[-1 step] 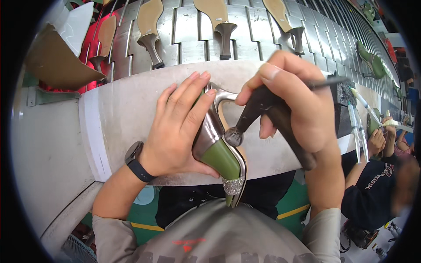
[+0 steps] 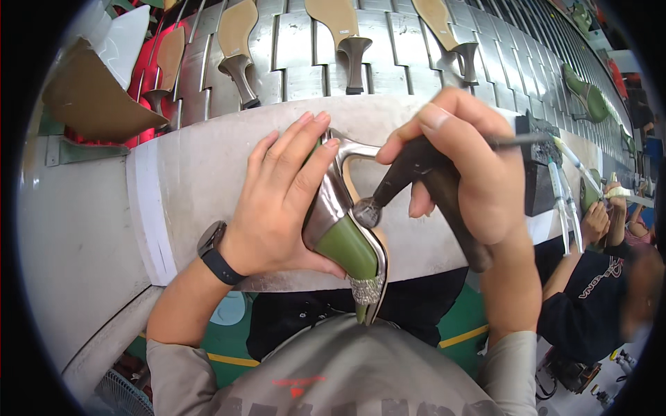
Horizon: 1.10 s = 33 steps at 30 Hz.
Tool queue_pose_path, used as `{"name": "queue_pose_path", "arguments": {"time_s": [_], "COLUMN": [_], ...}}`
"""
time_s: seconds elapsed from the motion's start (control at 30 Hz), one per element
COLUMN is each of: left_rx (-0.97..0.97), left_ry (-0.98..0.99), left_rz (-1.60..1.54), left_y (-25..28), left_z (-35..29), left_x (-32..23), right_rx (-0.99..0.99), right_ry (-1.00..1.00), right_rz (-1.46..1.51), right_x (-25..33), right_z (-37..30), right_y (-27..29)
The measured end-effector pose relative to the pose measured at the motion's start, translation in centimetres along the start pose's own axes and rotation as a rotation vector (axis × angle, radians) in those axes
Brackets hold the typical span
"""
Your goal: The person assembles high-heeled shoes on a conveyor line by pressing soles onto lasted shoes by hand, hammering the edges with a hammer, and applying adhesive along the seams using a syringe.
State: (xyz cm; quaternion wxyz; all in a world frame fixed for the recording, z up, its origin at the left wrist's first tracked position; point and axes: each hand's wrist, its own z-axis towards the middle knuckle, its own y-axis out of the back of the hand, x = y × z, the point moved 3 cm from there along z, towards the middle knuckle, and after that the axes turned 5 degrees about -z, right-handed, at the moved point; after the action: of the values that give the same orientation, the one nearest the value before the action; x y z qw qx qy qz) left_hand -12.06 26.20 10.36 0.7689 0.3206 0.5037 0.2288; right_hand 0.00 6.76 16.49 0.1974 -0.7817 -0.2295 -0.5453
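Pale worktable (image 2: 201, 173), green shoe (image 2: 350, 246) across its near edge, slatted metal conveyor (image 2: 295, 43) bearing tan-soled shoes (image 2: 336, 19)

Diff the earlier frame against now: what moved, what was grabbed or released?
Only small shifts: the right hand and its dark, round-headed hammer-like tool moved slightly left, the knuckles also sitting lower in view. Nothing was taken up or let go. The left hand stays on the green-and-metallic high-heeled shoe, essentially in place.

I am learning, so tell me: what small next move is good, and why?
Probably a light tap with the hammer on the edge of the shoe: the right hand holds the hammer's round face beside that edge, while the left hand grips the shoe.
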Motion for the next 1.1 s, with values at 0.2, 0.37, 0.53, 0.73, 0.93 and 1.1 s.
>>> {"name": "queue_pose_path", "arguments": {"time_s": [0.2, 0.37, 0.53, 0.73, 0.93, 1.1], "left_rx": [0.172, 0.227, 0.097, 0.074, -0.233, -0.445], "left_ry": [-0.191, -0.278, -0.318, -0.337, -0.215, 0.229], "left_rz": [0.172, 0.155, 0.168, 0.175, -0.164, -1.69], "left_y": [0.4, -1.3, -2.1, -1.3, 3.2, 4.0], "left_z": [0.8, 0.6, 0.8, -0.2, -0.2, 1.9], "left_x": [-4.2, -5.1, -5.4, -4.7, -2.9, -3.8], "right_rx": [-0.269, -0.461, -0.547, -0.317, -0.384, -0.173], "right_ry": [0.147, 0.473, 0.792, 0.515, 0.56, 0.979], "right_rz": [0.233, -0.036, 0.32, 0.088, -1.387, -1.244], "right_x": [-5.3, -3.9, -3.4, -5.4, -3.8, -2.5], "right_z": [-7.5, -14.6, -15.7, -11.2, -11.6, -10.5], "right_y": [2.6, 2.7, 0.5, 0.0, 1.9, -2.7]}}
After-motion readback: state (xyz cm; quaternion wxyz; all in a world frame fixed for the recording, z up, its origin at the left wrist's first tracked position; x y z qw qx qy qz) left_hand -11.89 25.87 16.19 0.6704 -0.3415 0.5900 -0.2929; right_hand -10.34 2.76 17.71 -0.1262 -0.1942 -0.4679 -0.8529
